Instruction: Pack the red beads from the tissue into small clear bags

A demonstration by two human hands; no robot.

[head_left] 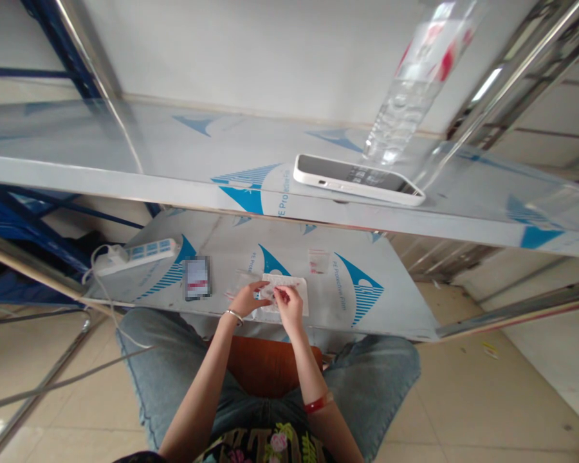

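My left hand [245,299] and my right hand [289,305] meet over the front edge of the lower steel shelf [347,302]. Together they pinch a small clear plastic bag [270,293] with red marks, held over a white paper sheet [289,289]. A silver bangle circles my left wrist and a red band my right forearm. What sits inside the bag is too small to make out.
A second small clear bag [318,261] lies further back on the shelf. A white power strip [139,253] with its cable rests at the shelf's left. On the upper shelf [174,186] lie a white-cased phone [357,179] and a clear water bottle [410,90].
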